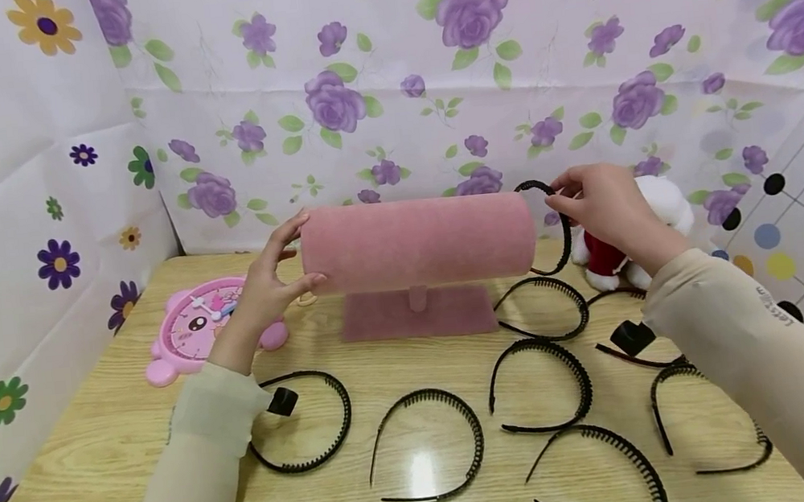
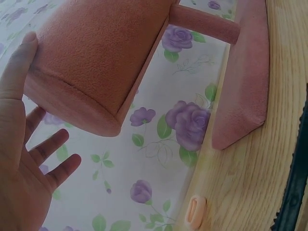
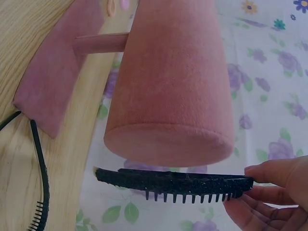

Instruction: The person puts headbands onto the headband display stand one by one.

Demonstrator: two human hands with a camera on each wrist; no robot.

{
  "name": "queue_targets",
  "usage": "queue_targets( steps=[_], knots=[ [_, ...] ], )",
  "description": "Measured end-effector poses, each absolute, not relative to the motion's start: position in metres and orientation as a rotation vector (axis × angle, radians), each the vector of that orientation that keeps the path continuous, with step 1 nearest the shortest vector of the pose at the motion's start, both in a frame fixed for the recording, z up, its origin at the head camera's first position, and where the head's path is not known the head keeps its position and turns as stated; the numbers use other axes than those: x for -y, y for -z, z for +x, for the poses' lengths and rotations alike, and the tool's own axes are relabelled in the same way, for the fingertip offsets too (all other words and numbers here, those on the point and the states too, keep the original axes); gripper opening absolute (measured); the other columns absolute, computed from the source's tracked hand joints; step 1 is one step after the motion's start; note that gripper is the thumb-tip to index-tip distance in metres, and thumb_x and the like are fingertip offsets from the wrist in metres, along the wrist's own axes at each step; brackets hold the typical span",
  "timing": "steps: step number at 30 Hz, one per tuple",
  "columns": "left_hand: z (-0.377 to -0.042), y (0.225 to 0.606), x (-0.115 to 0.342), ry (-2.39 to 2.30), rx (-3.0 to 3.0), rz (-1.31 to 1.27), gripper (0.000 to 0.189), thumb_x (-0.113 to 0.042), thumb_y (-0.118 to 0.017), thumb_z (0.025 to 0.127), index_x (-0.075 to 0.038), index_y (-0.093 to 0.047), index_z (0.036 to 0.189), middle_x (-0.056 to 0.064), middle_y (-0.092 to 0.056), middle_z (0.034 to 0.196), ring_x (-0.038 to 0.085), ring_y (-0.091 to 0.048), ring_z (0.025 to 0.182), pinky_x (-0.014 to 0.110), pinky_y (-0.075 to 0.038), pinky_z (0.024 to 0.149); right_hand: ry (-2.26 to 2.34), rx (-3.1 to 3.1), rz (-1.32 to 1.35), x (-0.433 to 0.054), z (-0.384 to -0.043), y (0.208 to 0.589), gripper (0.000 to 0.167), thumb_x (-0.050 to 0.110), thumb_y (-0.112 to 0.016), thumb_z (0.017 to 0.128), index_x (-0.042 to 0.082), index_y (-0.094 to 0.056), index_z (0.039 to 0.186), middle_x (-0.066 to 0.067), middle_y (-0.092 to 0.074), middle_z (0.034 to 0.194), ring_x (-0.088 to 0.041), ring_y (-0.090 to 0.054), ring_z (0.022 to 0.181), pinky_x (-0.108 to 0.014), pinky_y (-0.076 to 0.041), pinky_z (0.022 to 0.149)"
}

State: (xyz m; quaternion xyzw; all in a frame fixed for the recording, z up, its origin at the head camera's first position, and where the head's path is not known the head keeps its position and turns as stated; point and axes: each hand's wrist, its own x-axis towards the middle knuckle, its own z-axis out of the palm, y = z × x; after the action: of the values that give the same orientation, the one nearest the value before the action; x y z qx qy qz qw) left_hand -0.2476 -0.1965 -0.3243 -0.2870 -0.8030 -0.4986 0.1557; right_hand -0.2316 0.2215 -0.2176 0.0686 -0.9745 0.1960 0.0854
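Observation:
A pink plush headband stand [image 1: 416, 241], a padded roll on a post and flat base, stands at the back of the table. My left hand [image 1: 269, 276] holds the roll's left end, fingertips at its top edge and thumb at its lower edge; in the left wrist view the other fingers spread past the end. By the right end, my right hand [image 1: 604, 203] pinches a black toothed headband [image 3: 173, 182] between thumb and fingers. That headband hangs just off the roll's end face, its teeth pointing away from the roll in the right wrist view.
Several black headbands lie on the table, among them one in front [image 1: 480, 437] and one by the stand's base [image 1: 582, 306]. A pink toy clock [image 1: 194, 327] lies at left. Behind my right hand sits a white plush toy [image 1: 666, 201] in red. Flowered cloth [image 1: 386, 83] hangs behind.

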Motion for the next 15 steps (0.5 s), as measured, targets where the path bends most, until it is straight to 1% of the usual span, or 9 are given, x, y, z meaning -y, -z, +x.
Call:
queue_targets(
  steps=[4, 7, 9, 11, 15],
  knots=[
    [-0.245, 0.323, 0.195, 1.439, 2.295, -0.825, 0.076, 0.006, -0.071, 0.08, -0.004, -0.033, 0.146, 0.015, -0.029, 0.156, 0.039, -0.036, 0.135, 0.056, -0.035, 0.106, -0.557, 2.882, 0.208, -0.214, -0.234, 0.218, 0.036, 0.026, -0.059, 0.095, 0.0, -0.064, 0.119, -0.021, -0.07, 0.104, -0.031, -0.068, 0.082, -0.048, -0.051, 0.084],
    [-0.245, 0.324, 0.195, 1.44, 2.281, -0.836, 0.076, 0.005, -0.071, 0.081, -0.005, -0.034, 0.146, 0.015, -0.03, 0.156, 0.039, -0.036, 0.135, 0.059, -0.035, 0.105, -0.546, 2.881, 0.216, -0.21, -0.234, 0.217, 0.035, 0.026, -0.058, 0.096, 0.001, -0.064, 0.12, -0.021, -0.07, 0.105, -0.032, -0.067, 0.086, -0.047, -0.051, 0.083],
    [-0.245, 0.324, 0.195, 1.449, 2.267, -0.839, 0.076, 0.005, -0.071, 0.081, -0.006, -0.034, 0.146, 0.014, -0.03, 0.156, 0.036, -0.037, 0.135, 0.059, -0.035, 0.105, -0.543, 2.883, 0.23, -0.208, -0.235, 0.217, 0.035, 0.025, -0.058, 0.096, 0.001, -0.064, 0.12, -0.021, -0.07, 0.105, -0.032, -0.067, 0.087, -0.046, -0.052, 0.081],
    [-0.244, 0.324, 0.195, 1.45, 2.262, -0.837, 0.077, 0.004, -0.072, 0.08, -0.007, -0.034, 0.146, 0.012, -0.031, 0.156, 0.032, -0.038, 0.135, 0.058, -0.035, 0.105, -0.538, 2.884, 0.249, -0.205, -0.235, 0.217, 0.034, 0.025, -0.058, 0.096, 0.001, -0.065, 0.119, -0.02, -0.071, 0.104, -0.031, -0.067, 0.086, -0.046, -0.052, 0.08],
    [-0.243, 0.322, 0.195, 1.449, 2.26, -0.84, 0.076, 0.004, -0.072, 0.08, -0.007, -0.035, 0.146, 0.012, -0.031, 0.156, 0.031, -0.038, 0.135, 0.057, -0.036, 0.105, -0.559, 2.885, 0.284, -0.2, -0.235, 0.218, 0.032, 0.025, -0.06, 0.094, 0.002, -0.068, 0.116, -0.019, -0.072, 0.1, -0.028, -0.069, 0.08, -0.044, -0.053, 0.079]
  ],
)
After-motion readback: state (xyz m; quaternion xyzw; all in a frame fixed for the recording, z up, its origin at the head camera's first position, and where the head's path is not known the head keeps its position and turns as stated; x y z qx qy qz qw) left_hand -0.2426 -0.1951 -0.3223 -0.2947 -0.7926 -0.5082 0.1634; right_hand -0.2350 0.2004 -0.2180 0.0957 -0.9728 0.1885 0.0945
